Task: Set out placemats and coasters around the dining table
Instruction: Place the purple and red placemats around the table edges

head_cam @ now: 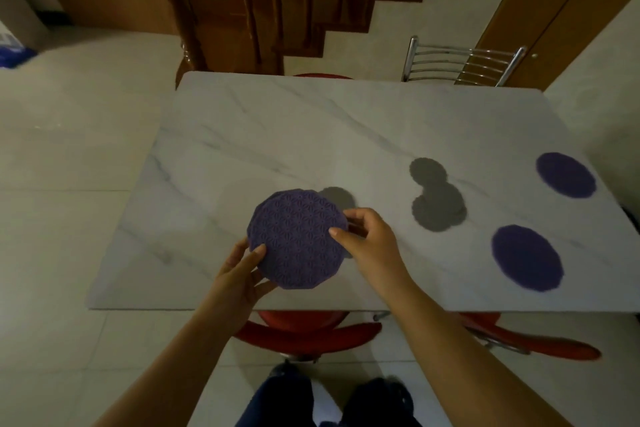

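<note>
Both hands grip a purple placemat (298, 239) above the table's (242, 135) near side.
A grey round shape (337, 199) behind it is half covered: coaster or shadow, I cannot tell, nor whether more mats lie beneath. Its rim hangs close to the near edge, with wide marble to the left. Grey coasters (436, 198) overlap mid-table; two laid placemats (526, 258) sit far right. The left hand (242, 274) clamps the lower-left rim, thumb on top; the right hand (370, 239) pinches the right rim.
</note>
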A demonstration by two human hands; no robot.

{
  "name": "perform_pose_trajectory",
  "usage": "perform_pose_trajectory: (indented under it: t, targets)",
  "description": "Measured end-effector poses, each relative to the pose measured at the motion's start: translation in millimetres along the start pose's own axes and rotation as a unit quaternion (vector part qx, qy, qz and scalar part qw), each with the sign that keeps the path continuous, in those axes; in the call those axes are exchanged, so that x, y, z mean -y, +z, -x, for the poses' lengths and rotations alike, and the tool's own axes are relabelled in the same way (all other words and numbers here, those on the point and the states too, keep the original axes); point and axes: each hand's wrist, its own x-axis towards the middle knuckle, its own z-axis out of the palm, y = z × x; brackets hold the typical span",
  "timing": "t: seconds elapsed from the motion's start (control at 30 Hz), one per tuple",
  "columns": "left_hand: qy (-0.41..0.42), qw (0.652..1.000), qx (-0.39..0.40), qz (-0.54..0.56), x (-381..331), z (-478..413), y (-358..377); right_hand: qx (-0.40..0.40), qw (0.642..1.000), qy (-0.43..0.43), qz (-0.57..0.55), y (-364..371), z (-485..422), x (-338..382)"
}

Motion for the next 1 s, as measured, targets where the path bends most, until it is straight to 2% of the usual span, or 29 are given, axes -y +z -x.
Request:
perform_pose_trajectory:
  t: [0.27, 0.47, 0.53, 0.6, 0.7, 1.0]
  targets:
    - [0.021, 0.999, 0.028, -0.014, -24, -1, -19, -0.018, 0.999, 0.015, -0.026, 22, -4, 15]
    - [0.013, 0.999, 0.017, 0.032, -29, -2, -35, -0.022, 0.998, 0.028, -0.05, 20, -11, 23]
    - [0.018, 0.999, 0.012, 0.038, -29, -2, -41, 0.005, 0.998, 0.029, -0.057, 21, -13, 25]
    - [0.023, 0.999, 0.003, 0.049, -29, -1, -49, 0.064, 0.991, 0.058, -0.101, 22, -15, 24]
    - [0.027, 0.998, -0.019, 0.055, -29, 0, -68, 0.136, 0.98, 0.099, -0.104, 29, -15, 9]
    - [0.053, 0.983, -0.171, 0.048, -40, 12, -158, 0.083, 0.962, 0.202, -0.167, 52, -34, -72]
